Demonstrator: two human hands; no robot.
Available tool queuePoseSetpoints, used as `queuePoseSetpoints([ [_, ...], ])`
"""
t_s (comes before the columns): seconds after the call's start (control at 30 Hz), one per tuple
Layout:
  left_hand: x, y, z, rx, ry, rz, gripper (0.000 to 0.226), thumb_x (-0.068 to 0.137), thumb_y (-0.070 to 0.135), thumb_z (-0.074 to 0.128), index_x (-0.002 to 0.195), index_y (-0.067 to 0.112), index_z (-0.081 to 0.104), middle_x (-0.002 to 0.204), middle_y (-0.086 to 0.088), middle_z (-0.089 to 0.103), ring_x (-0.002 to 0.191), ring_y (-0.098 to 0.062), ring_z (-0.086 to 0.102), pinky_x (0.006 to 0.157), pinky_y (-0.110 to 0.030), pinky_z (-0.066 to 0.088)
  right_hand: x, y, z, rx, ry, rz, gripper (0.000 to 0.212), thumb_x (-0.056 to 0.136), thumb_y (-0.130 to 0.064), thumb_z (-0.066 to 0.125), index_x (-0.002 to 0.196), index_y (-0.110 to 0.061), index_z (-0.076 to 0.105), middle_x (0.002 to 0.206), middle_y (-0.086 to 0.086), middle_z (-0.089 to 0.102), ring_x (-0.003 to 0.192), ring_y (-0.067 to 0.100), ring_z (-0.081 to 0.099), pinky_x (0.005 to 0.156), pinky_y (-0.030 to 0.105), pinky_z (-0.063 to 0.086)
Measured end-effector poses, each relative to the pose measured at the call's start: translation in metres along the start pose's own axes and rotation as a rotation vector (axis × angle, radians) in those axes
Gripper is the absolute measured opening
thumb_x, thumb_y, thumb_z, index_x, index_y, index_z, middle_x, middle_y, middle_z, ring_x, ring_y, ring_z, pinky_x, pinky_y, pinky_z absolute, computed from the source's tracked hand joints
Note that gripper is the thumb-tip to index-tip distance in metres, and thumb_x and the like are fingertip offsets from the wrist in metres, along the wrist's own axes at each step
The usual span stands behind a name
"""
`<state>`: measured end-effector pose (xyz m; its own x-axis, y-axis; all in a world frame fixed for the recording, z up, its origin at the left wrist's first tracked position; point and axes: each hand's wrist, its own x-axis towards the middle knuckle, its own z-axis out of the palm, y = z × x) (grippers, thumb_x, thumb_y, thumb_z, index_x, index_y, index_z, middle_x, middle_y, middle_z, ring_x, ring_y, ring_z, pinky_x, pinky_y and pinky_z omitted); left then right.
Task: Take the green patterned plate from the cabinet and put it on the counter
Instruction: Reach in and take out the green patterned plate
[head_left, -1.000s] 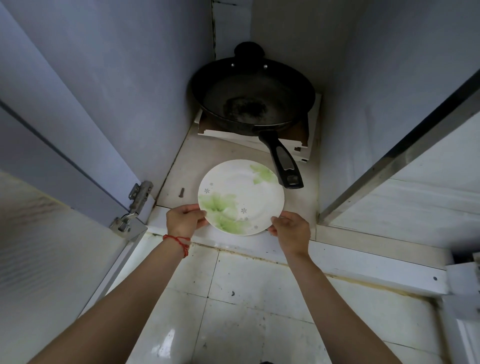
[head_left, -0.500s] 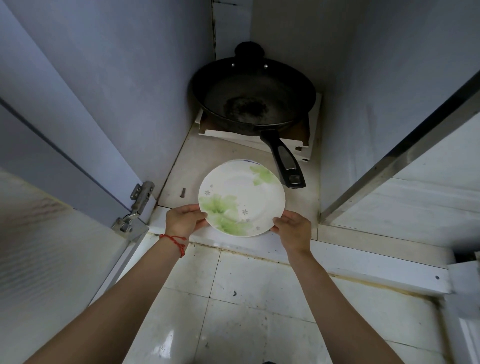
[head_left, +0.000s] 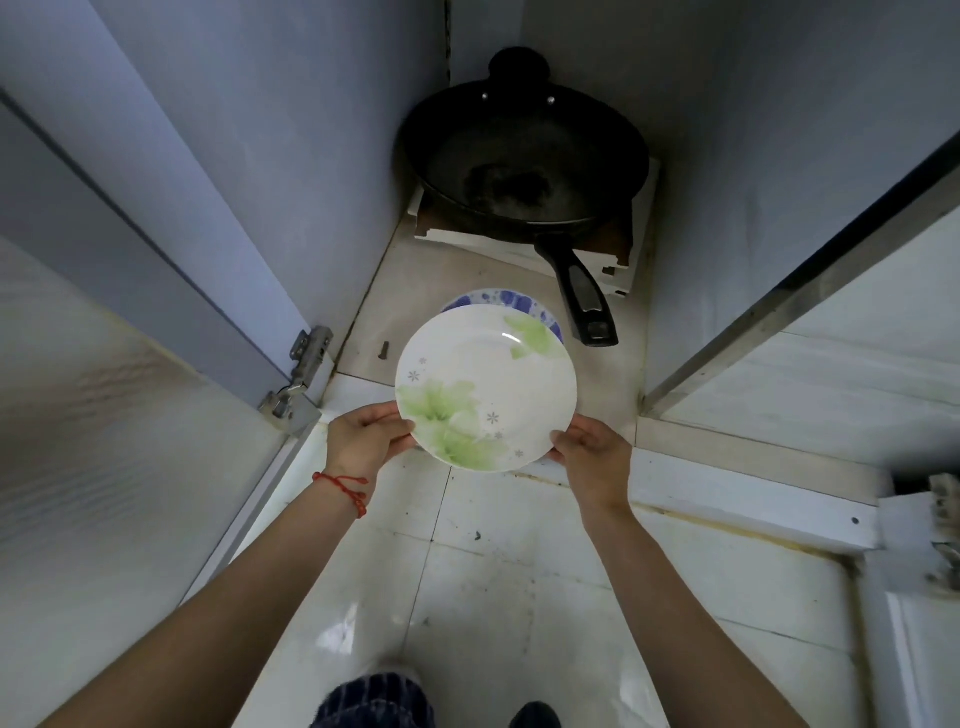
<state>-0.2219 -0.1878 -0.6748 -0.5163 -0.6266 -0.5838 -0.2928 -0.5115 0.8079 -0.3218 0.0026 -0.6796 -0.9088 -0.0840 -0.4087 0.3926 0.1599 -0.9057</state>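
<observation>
The green patterned plate (head_left: 485, 387) is white with green leaf prints and small grey flowers. It hangs at the cabinet's front opening, lifted off the shelf and tilted toward me. My left hand (head_left: 366, 439) grips its lower left rim; a red string is tied at that wrist. My right hand (head_left: 595, 457) grips the lower right rim. A blue patterned plate (head_left: 501, 300) lies on the cabinet floor (head_left: 447, 275) just behind and below it, mostly hidden.
A black frying pan (head_left: 524, 166) rests on a white box at the cabinet's back, its handle (head_left: 582, 293) pointing toward the plates. An open cabinet door with a hinge (head_left: 298, 374) stands left, another door right. White floor tiles (head_left: 519, 597) lie below.
Both hands have lifted the green plate up and toward me, out over the cabinet's front edge. The blue patterned plate beneath it has come into view.
</observation>
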Motion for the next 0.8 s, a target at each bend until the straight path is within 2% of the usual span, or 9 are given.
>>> queuePoseSetpoints([
  [0.1, -0.022, 0.004, -0.008, 0.003, 0.02, -0.035, 0.024, 0.077, -0.015, 0.056, 0.1, -0.009, 0.061, 0.084, -0.012, 0.067, 0.072, -0.02, 0.066, 0.054, -0.018, 0.057, -0.023, -0.005, -0.006, 0.017, 0.001, 0.044, 0.032, 0.076, 0.014, 0.056, 0.072, -0.016, 0.066, 0.072, 0.003, 0.067, 0.07, 0.015, 0.064, 0.062, 0.026, 0.058],
  [0.17, -0.039, 0.007, -0.012, 0.001, 0.038, -0.064, 0.024, 0.077, -0.016, 0.056, 0.099, -0.009, 0.062, 0.081, -0.011, 0.067, 0.073, -0.02, 0.065, 0.054, -0.018, 0.057, -0.038, -0.009, -0.011, 0.02, 0.003, 0.084, 0.025, 0.077, 0.014, 0.056, 0.078, -0.01, 0.065, 0.079, 0.008, 0.068, 0.071, 0.014, 0.064, 0.061, 0.024, 0.058],
  [0.27, -0.064, 0.012, -0.019, 0.015, 0.059, -0.101, 0.022, 0.076, -0.015, 0.057, 0.096, -0.008, 0.062, 0.08, -0.011, 0.067, 0.07, -0.017, 0.067, 0.054, -0.017, 0.057, -0.06, -0.018, -0.019, -0.02, 0.012, 0.126, 0.02, 0.076, 0.012, 0.058, 0.09, -0.002, 0.064, 0.087, 0.012, 0.068, 0.071, 0.017, 0.064, 0.071, 0.036, 0.056],
  [0.37, -0.092, 0.018, -0.023, 0.021, 0.068, -0.125, 0.021, 0.076, -0.015, 0.057, 0.094, -0.007, 0.063, 0.081, -0.011, 0.067, 0.063, -0.012, 0.069, 0.053, -0.016, 0.056, -0.082, -0.028, -0.03, -0.043, 0.024, 0.151, 0.022, 0.076, 0.011, 0.058, 0.095, 0.001, 0.064, 0.088, 0.013, 0.068, 0.073, 0.02, 0.065, 0.075, 0.039, 0.055],
  [0.5, -0.13, 0.028, -0.029, 0.026, 0.076, -0.151, 0.024, 0.076, -0.015, 0.057, 0.099, -0.008, 0.063, 0.085, -0.012, 0.067, 0.075, -0.02, 0.066, 0.056, -0.018, 0.057, -0.114, -0.042, -0.046, -0.035, 0.019, 0.187, 0.024, 0.077, 0.011, 0.057, 0.099, 0.003, 0.063, 0.09, 0.012, 0.067, 0.075, 0.019, 0.065, 0.067, 0.03, 0.057],
  [0.6, -0.159, 0.036, -0.034, 0.039, 0.087, -0.175, 0.024, 0.076, -0.015, 0.057, 0.099, -0.008, 0.063, 0.085, -0.013, 0.067, 0.076, -0.021, 0.066, 0.055, -0.018, 0.057, -0.14, -0.053, -0.057, -0.048, 0.017, 0.206, 0.024, 0.077, 0.011, 0.057, 0.099, 0.002, 0.063, 0.089, 0.013, 0.068, 0.076, 0.021, 0.066, 0.065, 0.026, 0.058],
  [0.7, -0.192, 0.045, -0.041, 0.071, 0.11, -0.199, 0.023, 0.076, -0.015, 0.058, 0.096, -0.007, 0.064, 0.081, -0.013, 0.068, 0.071, -0.018, 0.067, 0.055, -0.018, 0.056, -0.169, -0.064, -0.069, -0.045, 0.026, 0.24, 0.025, 0.078, 0.011, 0.057, 0.101, 0.002, 0.063, 0.091, 0.015, 0.068, 0.081, 0.025, 0.066, 0.069, 0.033, 0.058],
  [0.8, -0.228, 0.056, -0.047, 0.075, 0.123, -0.212, 0.021, 0.075, -0.016, 0.057, 0.089, -0.003, 0.066, 0.064, -0.003, 0.073, 0.06, -0.011, 0.07, 0.052, -0.016, 0.055, -0.201, -0.078, -0.082, -0.046, 0.014, 0.254, 0.025, 0.078, 0.011, 0.056, 0.098, 0.0, 0.064, 0.088, 0.013, 0.068, 0.079, 0.021, 0.066, 0.065, 0.025, 0.059],
])
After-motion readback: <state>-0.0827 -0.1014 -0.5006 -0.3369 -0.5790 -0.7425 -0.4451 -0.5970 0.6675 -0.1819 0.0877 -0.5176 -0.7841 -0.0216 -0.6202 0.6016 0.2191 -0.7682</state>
